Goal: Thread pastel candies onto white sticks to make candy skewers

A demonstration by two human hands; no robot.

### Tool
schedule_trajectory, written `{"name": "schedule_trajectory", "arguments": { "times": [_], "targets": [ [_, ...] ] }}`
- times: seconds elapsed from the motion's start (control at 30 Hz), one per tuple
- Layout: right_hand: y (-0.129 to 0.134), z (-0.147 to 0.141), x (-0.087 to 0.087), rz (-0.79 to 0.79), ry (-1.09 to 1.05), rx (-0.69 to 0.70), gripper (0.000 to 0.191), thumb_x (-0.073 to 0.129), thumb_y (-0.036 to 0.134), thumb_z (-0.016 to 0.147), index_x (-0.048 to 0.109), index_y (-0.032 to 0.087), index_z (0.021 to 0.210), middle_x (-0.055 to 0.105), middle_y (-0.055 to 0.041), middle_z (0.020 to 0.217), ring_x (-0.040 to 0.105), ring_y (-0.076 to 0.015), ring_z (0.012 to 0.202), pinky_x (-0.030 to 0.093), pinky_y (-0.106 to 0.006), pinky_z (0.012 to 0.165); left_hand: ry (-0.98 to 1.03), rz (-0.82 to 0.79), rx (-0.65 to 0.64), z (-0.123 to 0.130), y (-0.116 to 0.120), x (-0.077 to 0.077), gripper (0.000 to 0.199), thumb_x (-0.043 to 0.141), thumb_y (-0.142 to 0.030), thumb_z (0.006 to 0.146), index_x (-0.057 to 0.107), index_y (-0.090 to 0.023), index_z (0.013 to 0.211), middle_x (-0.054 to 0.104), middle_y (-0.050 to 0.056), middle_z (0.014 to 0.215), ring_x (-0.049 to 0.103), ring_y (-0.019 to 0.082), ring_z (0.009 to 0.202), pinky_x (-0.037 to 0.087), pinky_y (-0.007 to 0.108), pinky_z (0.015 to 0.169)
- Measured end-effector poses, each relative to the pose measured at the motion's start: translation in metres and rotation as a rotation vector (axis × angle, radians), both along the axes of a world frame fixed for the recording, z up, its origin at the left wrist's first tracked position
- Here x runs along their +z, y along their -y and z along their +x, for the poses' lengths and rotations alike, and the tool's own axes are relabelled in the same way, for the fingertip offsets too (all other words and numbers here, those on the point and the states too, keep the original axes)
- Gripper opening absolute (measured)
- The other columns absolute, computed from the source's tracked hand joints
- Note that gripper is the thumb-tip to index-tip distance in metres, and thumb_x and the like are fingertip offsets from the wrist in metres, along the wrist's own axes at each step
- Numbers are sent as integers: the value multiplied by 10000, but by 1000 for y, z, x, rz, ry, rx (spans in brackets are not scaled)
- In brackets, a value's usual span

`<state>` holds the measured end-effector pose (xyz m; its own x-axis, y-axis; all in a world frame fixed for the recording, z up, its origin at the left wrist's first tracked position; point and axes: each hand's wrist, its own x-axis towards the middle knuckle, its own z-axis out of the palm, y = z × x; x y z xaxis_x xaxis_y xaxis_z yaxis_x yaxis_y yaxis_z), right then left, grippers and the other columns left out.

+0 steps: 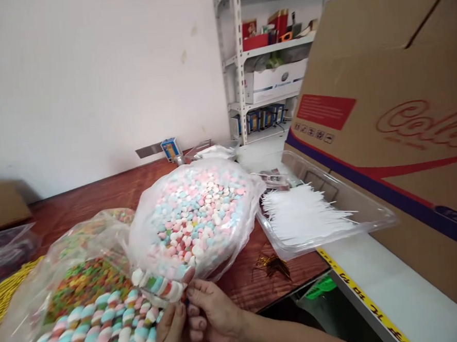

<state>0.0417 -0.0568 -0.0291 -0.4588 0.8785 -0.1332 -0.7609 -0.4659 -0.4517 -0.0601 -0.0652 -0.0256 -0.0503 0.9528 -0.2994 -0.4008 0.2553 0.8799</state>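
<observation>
A marshmallow skewer [164,287] in a clear wrapper, with pink, white, blue and green pieces, points up and left from between my hands. My left hand [171,329] is closed around its lower end. Right beside it, my right hand [216,311] has its thumb and fingers pinched together at the base of the wrapper; whatever lies in that pinch is hidden. Left of my hands, many more marshmallow skewers [102,323] with white sticks lie in rows on a clear bag of small colourful candies [92,282]. Gold twist ties [273,265] lie in a small pile to the right.
A large open bag of pastel candies [200,209] stands beyond my hands. White sticks [304,213] fill a clear plastic tray [374,219]. A big cardboard box [385,79] rises at right. Gold ties [11,287] lie far left, and shelves [242,87] stand behind.
</observation>
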Motion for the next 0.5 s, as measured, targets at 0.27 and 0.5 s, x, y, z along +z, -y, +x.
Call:
{"name": "schedule_trajectory", "arguments": {
  "times": [0.27,0.5],
  "targets": [
    [5,18,-6,45,-24,264,500,863,538,743,485,238,872,379,151,485,232,-29,343,188,-173,421,-61,18,-69,-11,-7,-11,438,940,-546,492,838,-314,850,777,82,1181,647,416,1232,625,491,916],
    [12,25,-3,367,650,-316,362,692,555,871,612,208,933,625,12,825,566,-123,720,472,-264,665,68,-11,40,22,-14,11,407,999,-379,437,764,-129,657,724,60,656,705,173,671,588,232,612]
  ]
}}
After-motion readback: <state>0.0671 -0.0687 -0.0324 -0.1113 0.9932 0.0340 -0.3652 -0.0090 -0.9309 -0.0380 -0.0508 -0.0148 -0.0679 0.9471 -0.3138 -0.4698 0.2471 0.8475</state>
